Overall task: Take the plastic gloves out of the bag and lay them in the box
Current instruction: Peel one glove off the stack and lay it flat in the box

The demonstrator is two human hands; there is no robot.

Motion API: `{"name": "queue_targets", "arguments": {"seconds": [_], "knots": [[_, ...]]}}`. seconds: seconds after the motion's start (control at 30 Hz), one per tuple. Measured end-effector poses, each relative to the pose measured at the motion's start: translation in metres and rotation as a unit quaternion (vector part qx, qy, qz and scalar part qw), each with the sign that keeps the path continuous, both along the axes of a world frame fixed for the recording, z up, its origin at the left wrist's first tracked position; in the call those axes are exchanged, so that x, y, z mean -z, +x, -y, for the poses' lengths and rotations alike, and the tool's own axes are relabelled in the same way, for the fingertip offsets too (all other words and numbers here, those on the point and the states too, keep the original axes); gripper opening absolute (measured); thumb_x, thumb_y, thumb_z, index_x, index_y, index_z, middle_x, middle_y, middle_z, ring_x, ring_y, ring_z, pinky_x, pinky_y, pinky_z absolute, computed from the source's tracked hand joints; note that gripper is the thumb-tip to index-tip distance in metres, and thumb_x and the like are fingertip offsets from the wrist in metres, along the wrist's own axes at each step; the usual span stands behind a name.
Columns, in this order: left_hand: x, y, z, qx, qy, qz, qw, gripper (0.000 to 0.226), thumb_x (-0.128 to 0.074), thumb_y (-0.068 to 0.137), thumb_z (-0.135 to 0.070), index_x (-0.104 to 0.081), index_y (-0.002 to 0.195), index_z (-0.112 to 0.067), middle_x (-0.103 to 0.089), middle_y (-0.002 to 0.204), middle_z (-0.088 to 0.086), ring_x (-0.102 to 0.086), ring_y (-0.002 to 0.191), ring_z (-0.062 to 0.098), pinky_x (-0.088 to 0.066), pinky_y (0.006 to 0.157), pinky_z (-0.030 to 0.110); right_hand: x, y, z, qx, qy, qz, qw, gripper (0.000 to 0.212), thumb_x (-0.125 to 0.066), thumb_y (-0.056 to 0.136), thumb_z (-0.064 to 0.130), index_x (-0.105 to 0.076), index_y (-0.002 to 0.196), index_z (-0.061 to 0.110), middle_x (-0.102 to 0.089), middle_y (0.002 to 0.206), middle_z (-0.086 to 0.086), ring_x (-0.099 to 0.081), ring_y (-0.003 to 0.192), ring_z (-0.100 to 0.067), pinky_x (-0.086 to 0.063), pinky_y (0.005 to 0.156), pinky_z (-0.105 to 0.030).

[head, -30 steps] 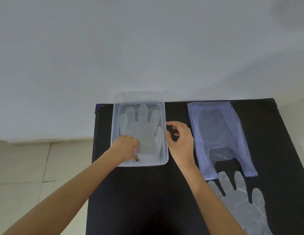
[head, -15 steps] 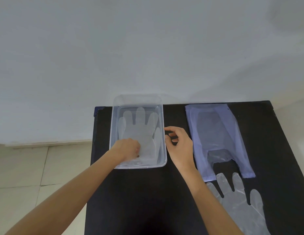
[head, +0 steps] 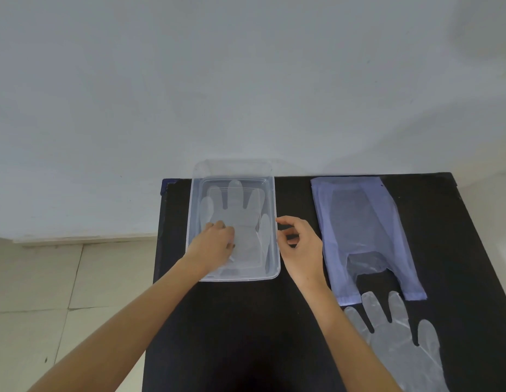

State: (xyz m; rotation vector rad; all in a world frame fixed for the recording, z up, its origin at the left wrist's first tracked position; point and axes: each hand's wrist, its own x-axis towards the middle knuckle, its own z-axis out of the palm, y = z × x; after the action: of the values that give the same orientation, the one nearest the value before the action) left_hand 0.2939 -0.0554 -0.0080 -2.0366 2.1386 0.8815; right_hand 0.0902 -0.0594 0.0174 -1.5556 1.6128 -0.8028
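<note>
On the black table [head: 246, 335], a clear box [head: 193, 222] holds one plastic glove [head: 240, 216] lying flat. The left hand [head: 215, 247] rests curled on it, fingers pressed together. The right hand [head: 300, 247], loosely spread and empty, hovers just right of the box. Farther right lies the bag [head: 362, 230]; near it, a second glove [head: 401, 349].

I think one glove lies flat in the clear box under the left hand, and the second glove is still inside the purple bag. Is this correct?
Not quite. The head view shows the second glove outside the purple bag, lying on the black table just in front of it. The rest holds: one glove lies flat in the clear box under the left hand.
</note>
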Motion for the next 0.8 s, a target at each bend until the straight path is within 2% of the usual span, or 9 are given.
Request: {"name": "queue_targets", "arguments": {"seconds": [0.1, 0.17, 0.23, 0.37, 0.53, 0.67, 0.73, 0.8], "knots": [[0.004, -0.003, 0.0, 0.0, 0.033, 0.021, 0.999, 0.044, -0.049, 0.094, -0.029, -0.04, 0.135, -0.013, -0.033, 0.148, 0.012, -0.035, 0.132, 0.034, -0.035, 0.11, 0.045, -0.003, -0.001, -0.003, 0.003, -0.002, 0.003, 1.0, 0.025, -0.069, 0.088, 0.013, -0.067, 0.112, 0.021, -0.066, 0.109, 0.008, -0.064, 0.087, -0.002, -0.049, 0.076, -0.004], [0.005, -0.005, 0.0, -0.003, 0.068, 0.029, 0.997, 0.052, -0.05, 0.094, -0.031, -0.033, 0.14, -0.013, -0.023, 0.154, 0.013, -0.029, 0.137, 0.036, -0.032, 0.112, 0.048, -0.005, -0.002, -0.005, 0.007, -0.003, 0.008, 1.0, 0.024, -0.068, 0.088, 0.013, -0.067, 0.111, 0.022, -0.066, 0.108, 0.009, -0.063, 0.087, -0.002, -0.049, 0.075, -0.003], [-0.002, -0.008, -0.002, -0.016, 0.068, 0.015, 0.997, 0.051, -0.049, 0.094, -0.033, -0.035, 0.139, -0.014, -0.026, 0.154, 0.012, -0.034, 0.135, 0.034, -0.034, 0.111, 0.047, -0.011, -0.004, -0.007, 0.014, -0.002, 0.012, 1.0, 0.024, -0.067, 0.089, 0.012, -0.066, 0.11, 0.023, -0.064, 0.108, 0.011, -0.063, 0.087, -0.001, -0.049, 0.074, -0.003], [-0.028, -0.017, -0.014, -0.061, 0.011, -0.028, 0.998, 0.047, -0.047, 0.097, -0.033, -0.039, 0.14, -0.016, -0.032, 0.154, 0.006, -0.042, 0.133, 0.029, -0.035, 0.11, 0.041, -0.021, -0.012, -0.017, 0.035, -0.014, 0.01, 0.999, 0.024, -0.064, 0.091, 0.011, -0.066, 0.11, 0.025, -0.063, 0.108, 0.012, -0.063, 0.089, -0.002, -0.049, 0.076, -0.003], [-0.059, -0.028, -0.044, -0.11, -0.046, -0.086, 0.989, 0.038, -0.048, 0.097, -0.032, -0.05, 0.132, -0.018, -0.05, 0.14, 0.001, -0.054, 0.122, 0.021, -0.039, 0.105, 0.032, -0.036, -0.022, -0.043, 0.05, -0.034, 0.035, 0.998, 0.022, -0.063, 0.092, 0.009, -0.066, 0.108, 0.023, -0.064, 0.106, 0.011, -0.063, 0.091, -0.003, -0.048, 0.078, -0.001], [-0.067, -0.03, -0.062, -0.149, -0.072, -0.111, 0.98, 0.029, -0.049, 0.096, -0.032, -0.057, 0.122, -0.022, -0.057, 0.133, -0.002, -0.057, 0.115, 0.017, -0.041, 0.102, 0.027, -0.042, -0.021, -0.059, 0.029, -0.048, 0.048, 0.997, 0.023, -0.063, 0.091, 0.006, -0.068, 0.11, 0.019, -0.066, 0.106, 0.011, -0.063, 0.094, 0.0, -0.047, 0.081, -0.002], [-0.068, -0.027, -0.069, -0.156, -0.114, -0.103, 0.976, 0.024, -0.051, 0.096, -0.028, -0.061, 0.116, -0.022, -0.057, 0.133, -0.001, -0.057, 0.116, 0.016, -0.04, 0.103, 0.025, -0.044, -0.014, -0.059, 0.009, -0.038, 0.066, 0.997, 0.022, -0.064, 0.091, 0.007, -0.069, 0.109, 0.019, -0.068, 0.105, 0.011, -0.064, 0.095, -0.001, -0.05, 0.084, -0.007], [-0.069, -0.021, -0.074, -0.163, -0.165, -0.076, 0.97, 0.024, -0.053, 0.094, -0.023, -0.062, 0.117, -0.021, -0.049, 0.142, 0.0, -0.051, 0.127, 0.018, -0.035, 0.108, 0.028, -0.046, -0.004, -0.051, -0.014, -0.029, 0.079, 0.996, 0.022, -0.064, 0.091, 0.008, -0.07, 0.11, 0.016, -0.07, 0.105, 0.006, -0.066, 0.096, -0.005, -0.052, 0.086, -0.012]]}}
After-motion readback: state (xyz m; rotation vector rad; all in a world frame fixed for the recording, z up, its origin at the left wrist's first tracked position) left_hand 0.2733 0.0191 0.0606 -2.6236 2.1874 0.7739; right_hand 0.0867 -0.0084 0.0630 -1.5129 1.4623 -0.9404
